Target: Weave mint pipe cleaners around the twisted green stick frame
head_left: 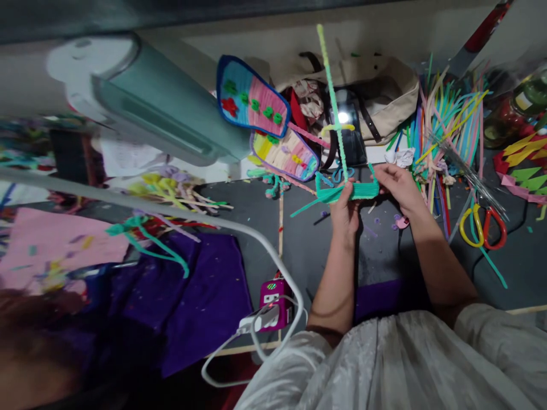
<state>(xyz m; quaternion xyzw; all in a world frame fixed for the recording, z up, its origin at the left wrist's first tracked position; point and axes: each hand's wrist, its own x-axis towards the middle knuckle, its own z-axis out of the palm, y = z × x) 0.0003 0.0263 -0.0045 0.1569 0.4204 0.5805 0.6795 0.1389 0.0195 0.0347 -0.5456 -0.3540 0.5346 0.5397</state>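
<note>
Both my hands hold a small green woven piece (pixel 358 191) made of pipe cleaners, above a dark grey floor mat (pixel 307 250). My left hand (pixel 345 212) grips its left end from below. My right hand (pixel 399 185) pinches its right end. A long light-green pipe cleaner (pixel 331 91) rises from the piece towards the wall. Another green strand (pixel 304 208) trails out to the lower left.
A pile of coloured pipe cleaners (pixel 444 122) lies at the right, with yellow and red scissors (pixel 485 225) beside it. Two colourful woven fans (pixel 252 102) and a beige bag (pixel 376 97) lie behind. A purple cloth (pixel 188 296), white cables (pixel 256 239) and a pink charger (pixel 273 302) are at the left.
</note>
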